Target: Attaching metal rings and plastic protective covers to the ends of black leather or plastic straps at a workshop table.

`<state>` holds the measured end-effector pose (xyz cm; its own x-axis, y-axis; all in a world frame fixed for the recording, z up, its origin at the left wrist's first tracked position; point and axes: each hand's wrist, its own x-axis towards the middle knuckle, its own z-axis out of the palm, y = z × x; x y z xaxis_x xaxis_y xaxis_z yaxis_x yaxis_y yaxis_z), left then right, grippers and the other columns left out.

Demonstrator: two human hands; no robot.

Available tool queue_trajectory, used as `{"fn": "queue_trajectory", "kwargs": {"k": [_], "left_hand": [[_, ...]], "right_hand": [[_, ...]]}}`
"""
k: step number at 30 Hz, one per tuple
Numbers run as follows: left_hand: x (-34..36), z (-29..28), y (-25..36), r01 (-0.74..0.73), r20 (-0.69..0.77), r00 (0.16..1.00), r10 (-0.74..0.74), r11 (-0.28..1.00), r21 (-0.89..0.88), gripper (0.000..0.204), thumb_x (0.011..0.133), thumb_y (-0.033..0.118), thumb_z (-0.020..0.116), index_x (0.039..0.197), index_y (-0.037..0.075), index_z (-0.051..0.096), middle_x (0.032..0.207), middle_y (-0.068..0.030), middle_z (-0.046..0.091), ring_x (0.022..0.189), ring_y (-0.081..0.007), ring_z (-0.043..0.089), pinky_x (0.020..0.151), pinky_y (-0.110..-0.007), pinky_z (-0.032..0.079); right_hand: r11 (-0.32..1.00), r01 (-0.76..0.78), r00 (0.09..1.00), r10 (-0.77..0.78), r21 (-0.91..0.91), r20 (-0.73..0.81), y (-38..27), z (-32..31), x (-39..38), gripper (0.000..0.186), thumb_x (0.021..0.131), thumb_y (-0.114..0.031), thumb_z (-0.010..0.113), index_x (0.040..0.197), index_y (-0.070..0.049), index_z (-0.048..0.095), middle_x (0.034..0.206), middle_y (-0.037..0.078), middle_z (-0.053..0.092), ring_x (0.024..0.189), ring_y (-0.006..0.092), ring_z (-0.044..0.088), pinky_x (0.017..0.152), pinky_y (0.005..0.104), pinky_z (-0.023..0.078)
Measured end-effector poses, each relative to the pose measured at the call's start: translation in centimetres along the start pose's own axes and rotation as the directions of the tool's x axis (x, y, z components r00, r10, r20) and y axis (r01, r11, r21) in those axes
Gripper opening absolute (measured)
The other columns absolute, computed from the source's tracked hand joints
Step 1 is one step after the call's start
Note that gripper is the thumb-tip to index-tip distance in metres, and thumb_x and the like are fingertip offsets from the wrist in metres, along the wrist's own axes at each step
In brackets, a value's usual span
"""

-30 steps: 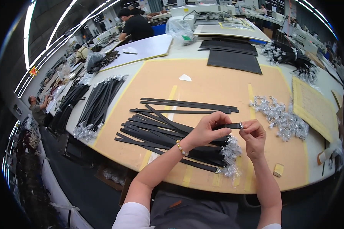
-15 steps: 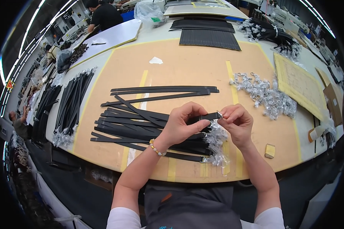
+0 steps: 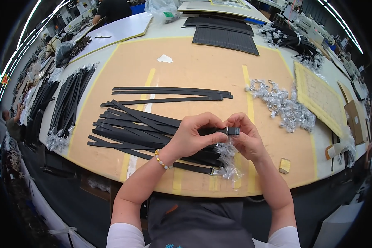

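Between thumb and fingers my left hand (image 3: 193, 134) pinches a black strap (image 3: 234, 131), its short end pointing right. My right hand (image 3: 249, 138) is closed at a small metal ring (image 3: 227, 131) that sits around the strap, with the strap end poking out past it. The fingers hide part of the ring. Beneath and left of my hands lies a pile of black straps (image 3: 132, 129), with plastic-wrapped metal fittings (image 3: 225, 159) at their right ends. A few separate straps (image 3: 173, 90) lie beyond the pile.
Plastic-wrapped metal hooks (image 3: 283, 105) are heaped at the right, near a yellow-edged board (image 3: 318, 89). A small yellow-taped block (image 3: 284, 165) lies near the front edge. Strap bundles (image 3: 72, 101) line the left side. More black strips (image 3: 225, 39) lie at the back.
The strap end now pokes through the metal ring to its right, where before the ring was at its tip. My right hand has moved left, closer to my left hand. The view has shifted slightly.
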<state>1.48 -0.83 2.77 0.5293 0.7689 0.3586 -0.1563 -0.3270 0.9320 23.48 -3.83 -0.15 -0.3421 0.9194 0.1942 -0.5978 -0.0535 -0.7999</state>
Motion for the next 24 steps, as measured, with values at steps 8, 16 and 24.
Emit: {"fn": "queue_trajectory", "kwargs": {"k": [8,16,24], "left_hand": [[-0.1,-0.3,0.9,0.119,0.041,0.992,-0.120,0.993,0.021,0.021,0.084,-0.003,0.074,0.104,-0.001,0.066,0.094,-0.0019,0.069,0.077,-0.0043,0.063,0.067,-0.019,0.050],[0.2,-0.6,1.0,0.058,0.054,0.996,-0.064,0.994,0.096,0.020,0.083,0.002,0.078,0.102,-0.002,0.071,0.091,-0.0045,0.073,0.082,-0.0049,0.065,0.069,-0.020,0.052],[0.2,-0.5,1.5,0.018,0.069,0.997,-0.029,0.988,0.155,0.018,0.082,0.001,0.078,0.099,0.000,0.073,0.087,-0.0037,0.072,0.077,-0.0060,0.066,0.065,-0.021,0.053]], "right_hand": [[0.999,-0.039,0.994,0.038,0.007,0.106,0.7,-1.0,0.1,0.021,0.096,-0.004,0.069,0.114,-0.004,0.059,0.114,0.011,0.069,0.102,0.0179,0.068,0.092,0.0335,0.055],[0.998,-0.054,0.995,0.055,-0.013,0.080,0.6,-1.6,0.1,0.017,0.096,-0.004,0.069,0.111,-0.003,0.061,0.112,0.012,0.070,0.104,0.0190,0.069,0.094,0.0340,0.056],[0.983,-0.133,0.988,0.121,0.128,0.097,0.7,-1.8,-0.1,0.017,0.093,-0.006,0.073,0.107,-0.001,0.066,0.112,0.014,0.072,0.104,0.0214,0.070,0.095,0.0369,0.056]]}}
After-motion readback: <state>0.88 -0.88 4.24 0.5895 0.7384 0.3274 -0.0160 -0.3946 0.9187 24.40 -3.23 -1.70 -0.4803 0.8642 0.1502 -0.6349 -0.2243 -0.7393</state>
